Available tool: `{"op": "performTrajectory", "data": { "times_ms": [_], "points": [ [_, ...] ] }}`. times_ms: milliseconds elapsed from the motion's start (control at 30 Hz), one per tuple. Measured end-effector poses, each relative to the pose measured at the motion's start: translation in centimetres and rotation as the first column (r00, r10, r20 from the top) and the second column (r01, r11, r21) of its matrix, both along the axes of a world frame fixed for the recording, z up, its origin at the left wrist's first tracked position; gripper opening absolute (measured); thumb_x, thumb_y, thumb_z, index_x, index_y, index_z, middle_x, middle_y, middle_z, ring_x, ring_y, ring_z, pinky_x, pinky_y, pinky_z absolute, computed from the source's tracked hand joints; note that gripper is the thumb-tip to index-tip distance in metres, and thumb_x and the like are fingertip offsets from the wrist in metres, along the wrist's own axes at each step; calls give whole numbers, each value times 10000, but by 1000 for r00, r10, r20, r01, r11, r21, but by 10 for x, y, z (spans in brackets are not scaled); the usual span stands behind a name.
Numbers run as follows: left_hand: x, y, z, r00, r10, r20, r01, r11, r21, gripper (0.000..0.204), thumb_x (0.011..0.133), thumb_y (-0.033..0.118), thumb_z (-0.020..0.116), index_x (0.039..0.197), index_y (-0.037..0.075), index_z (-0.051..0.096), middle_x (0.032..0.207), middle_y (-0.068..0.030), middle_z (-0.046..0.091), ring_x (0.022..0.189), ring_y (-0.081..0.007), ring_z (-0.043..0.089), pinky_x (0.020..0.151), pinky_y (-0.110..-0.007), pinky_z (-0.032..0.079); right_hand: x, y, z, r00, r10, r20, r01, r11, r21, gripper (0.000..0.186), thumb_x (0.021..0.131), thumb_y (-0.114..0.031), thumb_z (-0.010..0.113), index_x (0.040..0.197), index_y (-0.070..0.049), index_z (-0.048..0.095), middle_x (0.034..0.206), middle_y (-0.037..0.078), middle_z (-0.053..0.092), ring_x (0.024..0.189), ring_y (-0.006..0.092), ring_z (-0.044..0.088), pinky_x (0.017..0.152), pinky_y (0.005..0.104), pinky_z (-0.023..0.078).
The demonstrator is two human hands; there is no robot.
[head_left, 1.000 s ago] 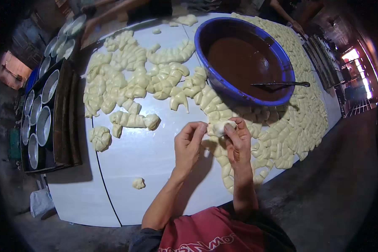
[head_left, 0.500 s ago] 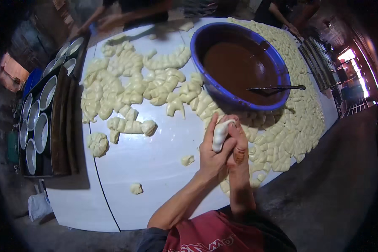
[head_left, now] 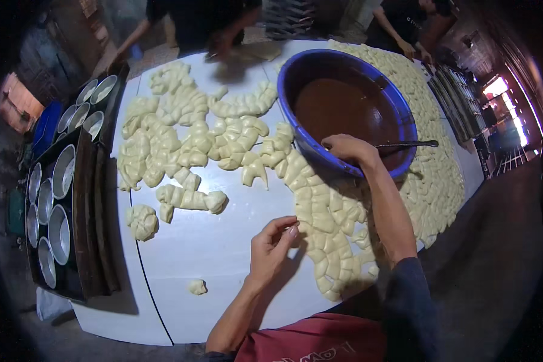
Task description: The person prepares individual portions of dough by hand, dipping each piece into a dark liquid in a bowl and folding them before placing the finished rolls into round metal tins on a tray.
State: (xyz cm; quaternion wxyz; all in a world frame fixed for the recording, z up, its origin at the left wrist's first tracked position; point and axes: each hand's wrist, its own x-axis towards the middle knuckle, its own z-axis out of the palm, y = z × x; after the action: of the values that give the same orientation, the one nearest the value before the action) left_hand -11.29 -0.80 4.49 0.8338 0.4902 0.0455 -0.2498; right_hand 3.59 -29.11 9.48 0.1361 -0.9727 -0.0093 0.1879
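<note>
- ok so the hands split up, half a second ago they were pressed together around a dough piece
- right hand (head_left: 349, 146) is now over the near rim of the blue bowl (head_left: 308, 143)
- left hand (head_left: 270, 244) moved left, now covering where a small lump sat
- dough piece dropped out of sight

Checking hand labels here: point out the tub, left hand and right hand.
Tub (head_left: 307, 142): head view, on its outer wall.
Left hand (head_left: 269, 251): head view, back of hand.
Right hand (head_left: 350, 148): head view, back of hand.
</note>
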Motion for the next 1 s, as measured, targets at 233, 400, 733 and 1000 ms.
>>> {"op": "performTrajectory", "data": {
  "times_ms": [233, 400, 733, 1000],
  "points": [
    [2, 9, -22, 995, 87, -49, -86, 996, 31, 199, 940, 85, 631, 1102, -30, 625, 1011, -97, 646, 883, -142, 597, 796, -307, 511, -17, 22, 49, 986, -165, -2, 164, 981, 103, 403, 828, -256, 620, 1153, -21, 669, 1144, 215, 675, 1073, 365, 646, 925, 444, 483],
    [-4, -4, -18, 996, -50, 68, 44, 995, 85, 220, 966, 129, 628, 1127, -22, 639, 992, -72, 680, 870, -112, 626, 753, -268, 517, -38, 25, 56, 972, -146, 182, 148, 989, 6, 383, 846, -264, 600, 1128, -13, 663, 1093, 235, 676, 1044, 383, 652, 915, 467, 486],
    [15, -28, 7, 986, -139, 93, 145, 987, -63, 385, 1004, 276, 574, 1278, 5, 579, 1181, -70, 651, 1100, -179, 600, 879, -333, 517, -100, 85, 44, 900, -412, -143, 205, 111, 972, 129, 952, -171, 622, 968, -49, 580, 689, 43, 616, 506, 111, 557, 454, 234, 413],
    [-9, 40, 0, 984, -50, -173, -5, 953, -304, 330, 1000, 270, 562, 1192, 8, 613, 1073, -72, 676, 979, -177, 633, 888, -336, 510, -153, 166, -18, 871, -314, -377, 315, -231, 920, 149, 975, -189, 587, 1063, -71, 558, 850, 49, 639, 732, 126, 639, 616, 256, 523]
  ]
}}
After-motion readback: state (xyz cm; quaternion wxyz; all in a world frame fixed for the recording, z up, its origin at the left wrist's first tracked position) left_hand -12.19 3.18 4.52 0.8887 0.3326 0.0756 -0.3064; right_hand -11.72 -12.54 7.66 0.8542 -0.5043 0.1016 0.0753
